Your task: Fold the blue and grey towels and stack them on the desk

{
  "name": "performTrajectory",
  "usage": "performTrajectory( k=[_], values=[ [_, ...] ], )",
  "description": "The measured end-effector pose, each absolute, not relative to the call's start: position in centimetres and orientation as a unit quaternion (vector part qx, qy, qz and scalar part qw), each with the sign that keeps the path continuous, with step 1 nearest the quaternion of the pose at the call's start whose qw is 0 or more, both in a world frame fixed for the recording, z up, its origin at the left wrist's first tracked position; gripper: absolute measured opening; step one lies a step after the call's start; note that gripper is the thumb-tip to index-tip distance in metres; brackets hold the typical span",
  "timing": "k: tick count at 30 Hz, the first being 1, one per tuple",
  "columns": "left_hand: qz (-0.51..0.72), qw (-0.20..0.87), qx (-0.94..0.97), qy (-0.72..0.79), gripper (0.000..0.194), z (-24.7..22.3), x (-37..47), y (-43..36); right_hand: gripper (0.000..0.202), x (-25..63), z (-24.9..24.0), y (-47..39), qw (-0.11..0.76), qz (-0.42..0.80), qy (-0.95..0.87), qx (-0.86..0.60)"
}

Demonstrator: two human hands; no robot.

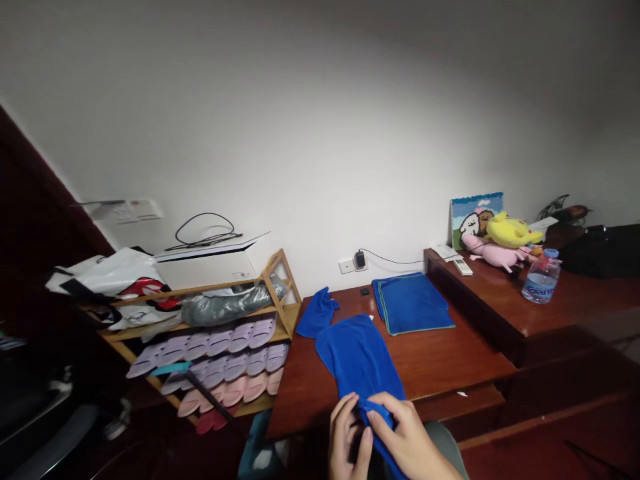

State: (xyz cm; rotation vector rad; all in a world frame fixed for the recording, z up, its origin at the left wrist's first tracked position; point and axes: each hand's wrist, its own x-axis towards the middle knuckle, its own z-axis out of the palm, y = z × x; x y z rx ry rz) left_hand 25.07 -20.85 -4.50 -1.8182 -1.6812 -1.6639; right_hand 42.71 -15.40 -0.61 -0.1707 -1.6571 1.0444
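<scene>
A long blue cloth [363, 357] lies over the wooden desk [415, 357] and hangs past its front edge. At that edge my left hand [345, 437] and my right hand [403, 430] are side by side, both with bent fingers pinching a bunched part of this cloth. Farther back on the left is a crumpled blue cloth [317, 313]. A folded blue cloth with green edging [415, 303] lies flat at the back right of the desk.
Left of the desk, a wooden rack [284, 313] holds several slippers [220, 340], bags and a white box [210, 267]. On the higher right surface are plush toys [507, 233], a remote [463, 267] and a water bottle [541, 279]. A cable [400, 261] runs along the wall.
</scene>
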Motion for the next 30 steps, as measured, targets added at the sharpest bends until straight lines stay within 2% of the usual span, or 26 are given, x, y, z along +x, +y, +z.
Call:
performTrajectory(
  k=[4, 8, 12, 15, 17, 22, 30],
  values=[
    [-0.468, 0.045, -0.668, -0.577, 0.051, -3.8, 23.3, -20.7, 0.045, 45.2, 0.9, -16.2, 0.542, 0.431, -0.718, -0.072],
    [-0.375, 0.082, -0.689, -0.614, 0.028, -1.8, 20.3, -19.4, 0.041, 50.6, 2.9, -15.2, 0.556, 0.356, -0.746, -0.082],
    [-0.329, 0.185, -0.661, -0.649, 0.022, 0.1, 15.9, -18.7, 0.04, 57.6, 4.1, -12.2, 0.648, 0.264, -0.7, -0.142],
    [-0.313, 0.279, -0.611, -0.671, 0.022, 1.0, 12.9, -18.8, 0.052, 62.2, 4.2, -9.7, 0.718, 0.202, -0.629, -0.218],
    [-0.334, 0.299, -0.592, -0.67, 0.022, 1.3, 11.5, -19.1, 0.061, 64.6, 3.8, -8.4, 0.757, 0.182, -0.568, -0.267],
    [-0.466, 0.229, -0.543, -0.661, 0.025, 2.2, 10.2, -21.9, 0.064, 68.9, 1.5, -6.2, 0.818, 0.165, -0.413, -0.364],
    [-0.532, 0.094, -0.53, -0.653, 0.021, 8.5, 7.5, -29.5, 0.056, 71.3, -4.9, -2.6, 0.754, 0.212, -0.354, -0.512]
  ],
)
